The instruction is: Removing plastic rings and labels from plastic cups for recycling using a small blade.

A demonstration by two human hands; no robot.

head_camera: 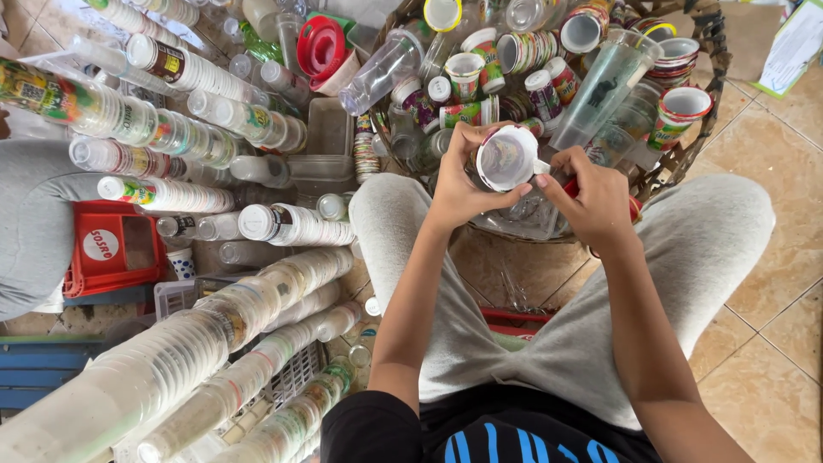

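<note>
Plastic surrounds us: long nested stacks of clear and white cups (171, 360) lean at our left, and we judge a knee or elbow nudge could send them rolling across the tiled floor (771, 283). Ahead, the woven wicker basket (711, 51) is heaped with loose printed cups that could spill over its rim. Our left hand (459, 184) has its fingers wrapped around a small clear plastic cup with a white rim (506, 157), held above our lap; our right hand (591, 201) pinches something red beside it, and a slip there might nick a fingertip.
</note>
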